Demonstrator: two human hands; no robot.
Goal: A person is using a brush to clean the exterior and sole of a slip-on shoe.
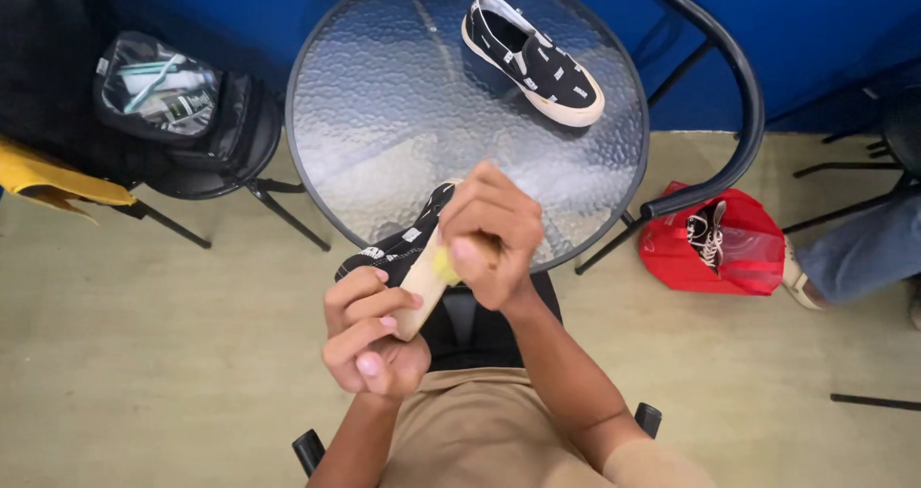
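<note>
The round glass counter (384, 114) fills the upper middle of the frame, and a second black slip-on shoe (532, 58) lies on it, untouched. In the lower middle, the left hand (369, 339) is clenched around a black shoe (408, 258), sole turned up. The right hand (494, 234) presses a small yellow pad (443, 265) on the pale sole edge, so cleaning seems only partly done.

We cannot tell what yellow thing (443, 265) the right hand (494, 243) holds; its fingers (470, 250) hide most of it, and the shoe's (401, 248) toe.
</note>
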